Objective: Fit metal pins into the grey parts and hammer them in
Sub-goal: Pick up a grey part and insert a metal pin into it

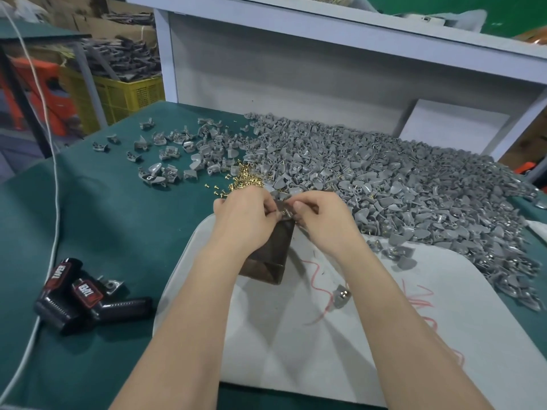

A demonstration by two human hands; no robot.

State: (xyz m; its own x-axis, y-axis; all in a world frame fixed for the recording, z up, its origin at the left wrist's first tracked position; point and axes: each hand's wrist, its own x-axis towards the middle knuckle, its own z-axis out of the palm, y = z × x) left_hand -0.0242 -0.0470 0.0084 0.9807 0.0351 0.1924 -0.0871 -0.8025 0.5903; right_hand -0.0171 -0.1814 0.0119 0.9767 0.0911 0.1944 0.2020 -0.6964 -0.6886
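Fingers of your left hand (245,216) and right hand (321,216) pinch the grey part (280,206) at frame centre, above the dark block (275,250). The brass pin (286,213) shows between your thumbs.

Green-clothed table (118,220) with heaped grey parts (384,179), brass pins (245,176), white mat (325,335), black devices (88,300)
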